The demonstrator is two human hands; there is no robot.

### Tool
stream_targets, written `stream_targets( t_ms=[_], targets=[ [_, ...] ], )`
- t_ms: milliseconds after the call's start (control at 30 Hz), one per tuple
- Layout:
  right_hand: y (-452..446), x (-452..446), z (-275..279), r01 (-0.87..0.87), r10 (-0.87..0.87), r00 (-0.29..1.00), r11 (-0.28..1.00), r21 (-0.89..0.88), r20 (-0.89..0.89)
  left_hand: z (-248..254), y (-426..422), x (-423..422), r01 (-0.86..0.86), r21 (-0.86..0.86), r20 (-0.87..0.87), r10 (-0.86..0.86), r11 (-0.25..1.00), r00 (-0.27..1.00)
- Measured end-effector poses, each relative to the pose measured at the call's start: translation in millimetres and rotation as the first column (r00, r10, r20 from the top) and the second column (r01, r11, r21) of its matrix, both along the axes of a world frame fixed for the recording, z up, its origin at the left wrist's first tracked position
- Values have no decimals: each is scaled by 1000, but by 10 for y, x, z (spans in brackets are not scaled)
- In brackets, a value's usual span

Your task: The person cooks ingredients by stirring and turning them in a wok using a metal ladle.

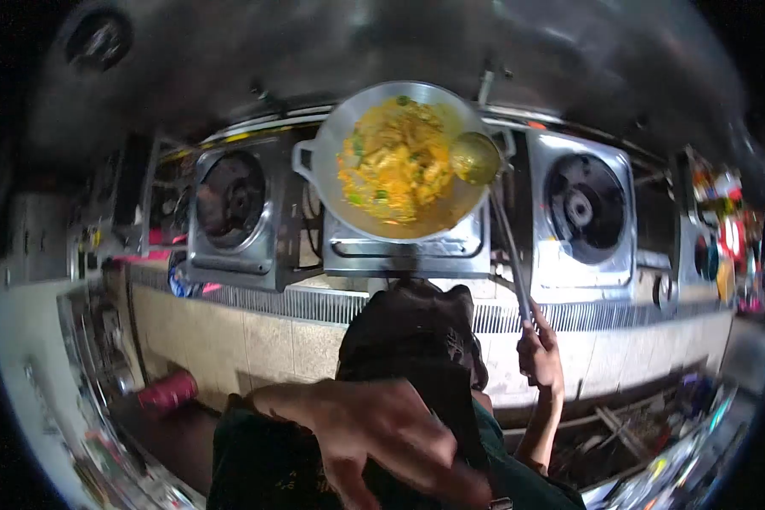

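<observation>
My right hand (540, 353) is wrapped round the long handle of a metal ladle (512, 246). The ladle's round bowl (476, 159) rests at the right side of a large two-handled wok (330, 174). Inside the wok lies a yellow-orange cooked dish (395, 170) with green pieces and a little sauce. Close to the camera, my left hand (382, 433) hangs in front of my dark apron (399, 340). Its thumb stands apart and its fingers stretch to the lower right, slightly blurred. Nothing shows in it.
The wok sits on the middle burner (399, 255). A left burner (229, 200) and a right burner (582, 208) flank it. Behind is a dark metal wall (314, 51). A grating (314, 304) runs along the floor in front. A red cylindrical container (168, 391) lies at lower left.
</observation>
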State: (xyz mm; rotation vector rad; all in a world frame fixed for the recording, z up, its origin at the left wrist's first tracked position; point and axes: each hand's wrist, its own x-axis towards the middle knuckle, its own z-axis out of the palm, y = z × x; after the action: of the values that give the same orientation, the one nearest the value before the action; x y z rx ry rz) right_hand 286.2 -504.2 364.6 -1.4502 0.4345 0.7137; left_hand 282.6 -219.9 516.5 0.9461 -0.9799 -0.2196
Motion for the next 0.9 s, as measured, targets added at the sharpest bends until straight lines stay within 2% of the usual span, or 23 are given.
stream_targets(
  t_ms=[33, 133, 300, 400, 433, 500, 633, 667, 700, 733, 767, 800, 833, 867, 900],
  targets=[
    [-61, 59, -98, -32, 31, 998, 999, 16, 51, -5, 26, -6, -49, 21, 8, 49, 999, 999],
    [-151, 296, -188, -114, 108, 988, 992, 47, 107, -39, -67, -40, -29, -56, -29, 27, 998, 999],
    [-84, 578, -158, -220, 231, 966, 970, -102, 117, -130, -360, -12, 67, -246, -117, -98, 967, 988],
    [-40, 670, -184, -269, 280, 952, 958, -104, 123, -158, -169, 116, 125, -360, -143, -187, 925, 972],
    [-21, 704, -189, -288, 293, 943, 956, -57, 154, -191, -239, 144, 141, -400, -149, -216, 905, 965],
    [58, 732, -178, -311, 333, 925, 940, -139, 182, -241, -246, 224, 187, -485, -141, -287, 855, 948],
    [88, 794, -234, -334, 373, 899, 923, -192, 231, -448, -908, 350, 316, -650, -39, -445, 691, 895],
    [90, 802, -274, -335, 386, 887, 916, -222, 253, -297, -344, 90, 350, -686, 0, -480, 638, 877],
    [4, 814, -434, -358, 415, 826, 909, -212, 381, -323, -361, 89, 383, -720, 45, -511, 579, 858],
    [84, 829, -237, -374, 402, 880, 915, -151, 254, -416, -258, 76, 296, -681, -16, -418, 670, 908],
    [60, 801, -257, -356, 387, 878, 922, -154, 283, -565, -105, 23, 197, -643, -76, -318, 740, 945],
    [38, 791, -295, -326, 361, 874, 932, -159, 325, -711, 18, -30, 118, -693, -164, -314, 711, 935],
    [62, 825, -255, -338, 411, 868, 900, -275, 278, -735, 229, -181, -241, -531, -441, -22, 812, 897],
    [72, 880, -261, -371, 492, 844, 823, -430, 214, -972, 451, -307, -286, -473, -533, -12, 834, 846],
    [123, 922, -318, -343, 585, 766, 722, -600, 267, -1181, 583, -364, -239, -633, -516, -172, 737, 839]
  ],
)
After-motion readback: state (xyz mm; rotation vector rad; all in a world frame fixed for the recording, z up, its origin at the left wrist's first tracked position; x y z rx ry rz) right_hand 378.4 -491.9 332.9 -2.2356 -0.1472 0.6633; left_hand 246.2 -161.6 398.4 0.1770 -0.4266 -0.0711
